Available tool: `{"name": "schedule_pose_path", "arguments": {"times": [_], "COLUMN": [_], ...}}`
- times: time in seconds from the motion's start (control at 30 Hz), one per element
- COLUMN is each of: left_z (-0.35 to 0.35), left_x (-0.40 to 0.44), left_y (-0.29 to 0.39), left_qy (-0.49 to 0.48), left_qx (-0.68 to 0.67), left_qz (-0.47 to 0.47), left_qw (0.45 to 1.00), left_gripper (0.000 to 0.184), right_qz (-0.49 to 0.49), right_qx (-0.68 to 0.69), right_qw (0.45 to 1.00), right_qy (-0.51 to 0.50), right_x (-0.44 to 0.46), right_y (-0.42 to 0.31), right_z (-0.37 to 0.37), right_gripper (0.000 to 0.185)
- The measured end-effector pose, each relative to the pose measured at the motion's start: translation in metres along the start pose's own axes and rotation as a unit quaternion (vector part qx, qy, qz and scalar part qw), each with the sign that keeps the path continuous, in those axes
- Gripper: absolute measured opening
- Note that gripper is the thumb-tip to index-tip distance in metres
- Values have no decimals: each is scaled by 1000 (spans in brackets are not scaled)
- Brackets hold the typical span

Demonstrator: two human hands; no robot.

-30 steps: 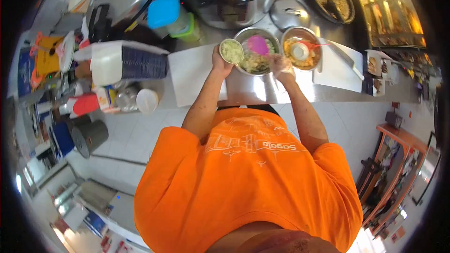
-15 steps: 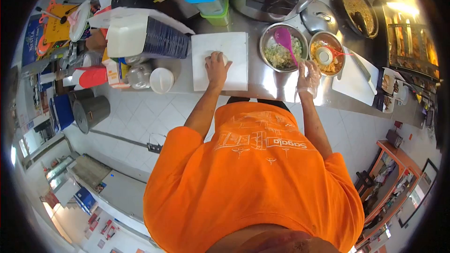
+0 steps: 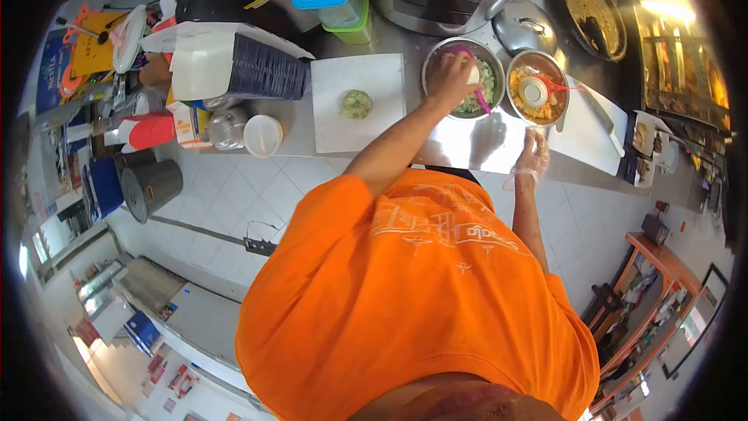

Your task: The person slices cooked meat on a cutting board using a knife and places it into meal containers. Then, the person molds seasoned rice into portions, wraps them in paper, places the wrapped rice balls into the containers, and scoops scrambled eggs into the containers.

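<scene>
We have the white cup (image 3: 473, 74) over the metal bowl (image 3: 429, 58) of green mix (image 3: 488, 84), our left hand (image 3: 449, 80) clamped on it. By the table's (image 3: 471, 143) front edge, the white board (image 3: 331, 78) bears a green mound (image 3: 356, 104). Our gloved right hand (image 3: 533, 154) is at that edge; its grip we cannot tell.

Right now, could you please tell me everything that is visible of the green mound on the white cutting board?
The green mound is pale green mixed with whitish bits, and it looks like finely chopped, moist food; the exact ingredients cannot be told. It is roughly round, with a rough surface and a slightly uneven edge. It sits in one piece near the middle of the white cutting board, which alone touches it.
</scene>
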State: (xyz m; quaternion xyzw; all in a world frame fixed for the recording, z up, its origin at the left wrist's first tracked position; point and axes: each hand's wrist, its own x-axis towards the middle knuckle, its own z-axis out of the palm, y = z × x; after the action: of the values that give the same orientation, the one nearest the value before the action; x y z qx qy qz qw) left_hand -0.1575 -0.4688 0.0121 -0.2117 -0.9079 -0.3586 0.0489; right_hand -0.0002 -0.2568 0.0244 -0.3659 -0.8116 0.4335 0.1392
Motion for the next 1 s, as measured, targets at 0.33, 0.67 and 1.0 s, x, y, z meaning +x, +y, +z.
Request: {"name": "schedule_pose_path", "arguments": {"times": [0.33,0.67,1.0], "left_z": [-119,-162,-180], "left_x": [-220,-274,-255], "left_y": [-145,-222,-231], "left_qy": [203,-97,-77], "left_qx": [103,112,33], "left_qz": [-125,30,185], "left_qw": [966,989,979], "left_gripper": [25,26,11], "right_qz": [-315,-224,-145], "right_qx": [-34,-64,-49], "right_qw": [914,901,927], "right_qy": [-254,-366,-342], "right_x": [-15,-116,-168], "right_y": [-36,-67,-59], "right_z": [19,129,143], "right_gripper": [7,15,15]}}
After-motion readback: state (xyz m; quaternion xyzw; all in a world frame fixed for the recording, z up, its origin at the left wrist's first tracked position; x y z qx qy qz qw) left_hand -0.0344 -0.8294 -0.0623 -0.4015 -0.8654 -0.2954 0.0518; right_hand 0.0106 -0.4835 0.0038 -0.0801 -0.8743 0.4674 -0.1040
